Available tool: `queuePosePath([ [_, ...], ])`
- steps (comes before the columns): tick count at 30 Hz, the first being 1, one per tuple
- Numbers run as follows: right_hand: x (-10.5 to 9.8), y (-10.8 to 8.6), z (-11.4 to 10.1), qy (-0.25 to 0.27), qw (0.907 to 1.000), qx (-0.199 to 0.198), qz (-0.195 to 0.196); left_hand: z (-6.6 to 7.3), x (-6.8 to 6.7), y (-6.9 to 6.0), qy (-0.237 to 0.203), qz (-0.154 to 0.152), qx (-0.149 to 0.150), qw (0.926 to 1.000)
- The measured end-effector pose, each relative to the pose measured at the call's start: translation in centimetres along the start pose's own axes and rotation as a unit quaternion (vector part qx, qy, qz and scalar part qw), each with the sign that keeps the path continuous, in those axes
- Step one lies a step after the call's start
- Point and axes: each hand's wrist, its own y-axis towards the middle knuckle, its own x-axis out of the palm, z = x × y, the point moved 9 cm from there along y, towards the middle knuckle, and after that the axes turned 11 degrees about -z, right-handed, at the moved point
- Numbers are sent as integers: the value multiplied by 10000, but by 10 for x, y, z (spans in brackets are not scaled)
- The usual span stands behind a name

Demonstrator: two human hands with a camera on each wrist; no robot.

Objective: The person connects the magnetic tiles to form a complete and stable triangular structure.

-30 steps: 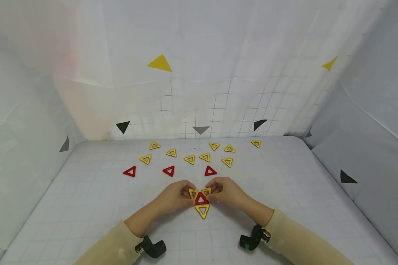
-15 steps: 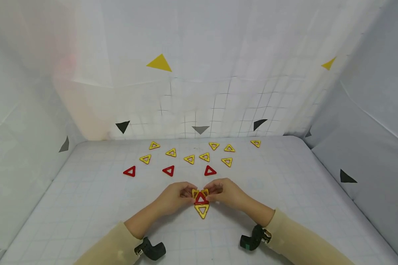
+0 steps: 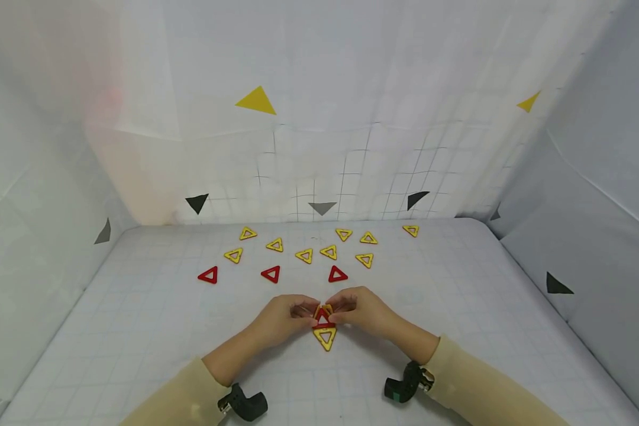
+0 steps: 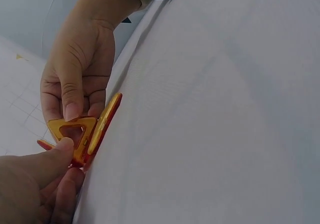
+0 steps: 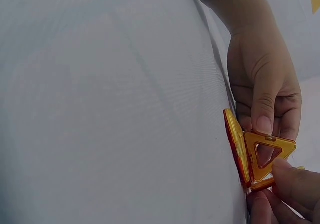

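Observation:
Close to the middle of the table, my left hand (image 3: 281,321) and right hand (image 3: 364,309) meet over a small cluster of triangular magnetic tiles. Each hand pinches a yellow tile beside a red tile (image 3: 323,325), and fingers partly hide both. A further yellow tile (image 3: 318,333) joins the red tile's near edge. In the left wrist view, the thumb presses a yellow tile (image 4: 87,122), while another yellow tile (image 4: 106,123) slants up beside it. The right wrist view also shows a yellow tile (image 5: 282,144) between the thumbs and one tilted tile (image 5: 235,141).
Beyond the hands lie three loose red tiles (image 3: 214,276) in a row. Several yellow tiles (image 3: 234,255) are scattered farther back on the white table (image 3: 154,331). White sheeting (image 3: 319,71) with triangle marks surrounds the table at the back and sides.
The two yellow tiles have swung inward and closer together above the red tile. My left hand has shifted slightly right; my right hand has barely moved. The loose tiles stay put.

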Motion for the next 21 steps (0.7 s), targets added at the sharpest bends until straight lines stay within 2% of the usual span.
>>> queuePosePath([
  [21,3,1,-2,-21,9999,-90,-77,0,1,1,70,34,-11,10000],
])
